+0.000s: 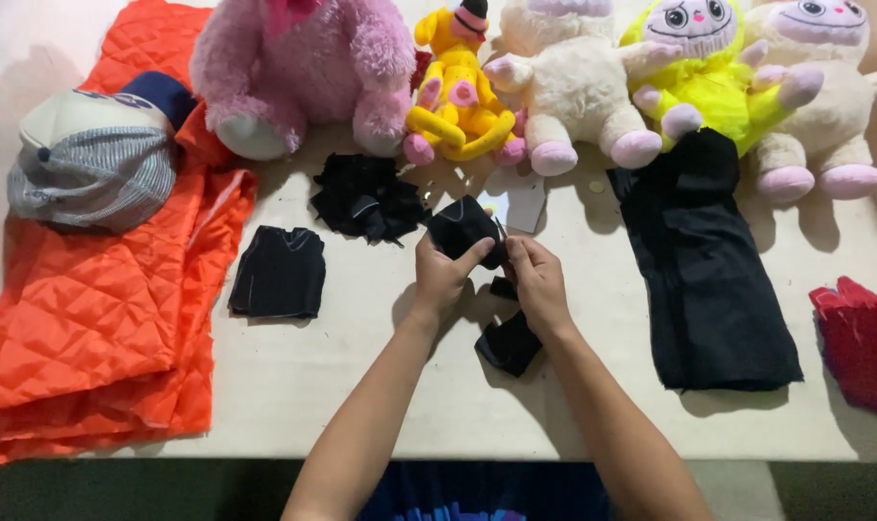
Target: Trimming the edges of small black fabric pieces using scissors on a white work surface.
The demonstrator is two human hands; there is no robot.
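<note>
My left hand (443, 275) pinches a small piece of black fabric (463, 228) held just above the table's middle. My right hand (535, 280) meets it from the right, fingers closed on the same piece near its edge, where a thin pin or needle seems to show. Under my right wrist lies another black scrap (508, 342), and a smaller one (502, 287) sits between my hands.
On the white table (381, 386) lie a small black garment (279, 272), a crumpled black pile (363, 196), a long black cloth (709, 280), a red cloth (858, 338), an orange quilted fabric (91, 318) and a cap (91, 159). Several plush toys, including a pink one (303, 68), line the far edge.
</note>
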